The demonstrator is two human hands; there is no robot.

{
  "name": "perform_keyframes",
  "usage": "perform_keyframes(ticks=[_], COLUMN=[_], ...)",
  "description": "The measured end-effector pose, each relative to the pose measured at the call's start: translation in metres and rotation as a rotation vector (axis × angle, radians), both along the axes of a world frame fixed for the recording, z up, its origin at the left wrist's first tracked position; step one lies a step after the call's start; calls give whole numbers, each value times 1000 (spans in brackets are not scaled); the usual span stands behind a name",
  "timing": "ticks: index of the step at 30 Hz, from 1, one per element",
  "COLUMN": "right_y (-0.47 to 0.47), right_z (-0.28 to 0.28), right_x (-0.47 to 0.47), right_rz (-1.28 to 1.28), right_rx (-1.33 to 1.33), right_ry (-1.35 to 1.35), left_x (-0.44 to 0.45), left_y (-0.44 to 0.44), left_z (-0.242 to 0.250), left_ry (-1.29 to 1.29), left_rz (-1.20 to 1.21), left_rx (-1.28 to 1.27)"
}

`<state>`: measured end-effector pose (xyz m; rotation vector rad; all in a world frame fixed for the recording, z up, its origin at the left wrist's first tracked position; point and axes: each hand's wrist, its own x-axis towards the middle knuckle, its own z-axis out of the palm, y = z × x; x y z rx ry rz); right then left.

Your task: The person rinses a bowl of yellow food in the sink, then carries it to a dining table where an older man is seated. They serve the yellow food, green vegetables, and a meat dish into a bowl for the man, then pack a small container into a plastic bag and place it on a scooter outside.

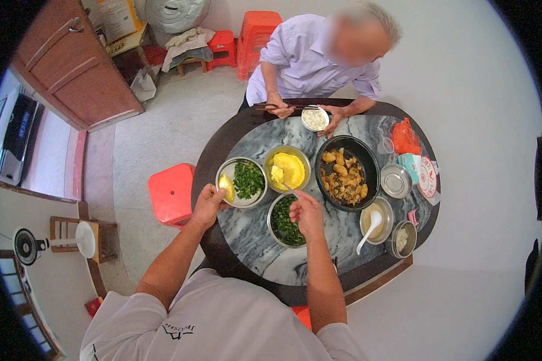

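My left hand (209,205) grips the rim of a round metal plate (254,201) at the table's left side. On that plate lie chopped greens (248,179) and a yellow piece of what looks like steamed egg (226,187). My right hand (308,213) holds a metal spoon (291,190) whose far end reaches into a metal bowl (306,156) of the same yellow food (293,168). A lump of it sits by the spoon's tip. Partly under my right hand stands another metal bowl of chopped greens (285,221).
Across the marble-topped table (248,234), a person (316,63) holds chopsticks and a rice bowl (315,118). A black pan (377,180) of browned food stands right of centre. Beyond it are a soup bowl with a white spoon (375,220), a small metal bowl (396,180) and a red bag (405,136).
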<state>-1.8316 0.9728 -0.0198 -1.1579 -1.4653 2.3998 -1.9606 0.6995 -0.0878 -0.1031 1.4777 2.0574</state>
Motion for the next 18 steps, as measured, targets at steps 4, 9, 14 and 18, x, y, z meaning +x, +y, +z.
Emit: perform_keyframes(ticks=[4,9,14,18], right_y=[-12,-42,-69,-73], right_z=[49,70,46,52], right_x=[14,18,27,48], right_rz=[68,160,436,656], right_rx=[81,136,922,1487], right_ry=[55,45,223,60], left_x=[5,22,49,74], left_y=[0,11,29,39], left_z=[13,32,42,53], left_ry=[-4,-16,-33,-56], left_rz=[-49,-108,-121,-116], left_rx=[44,86,123,174])
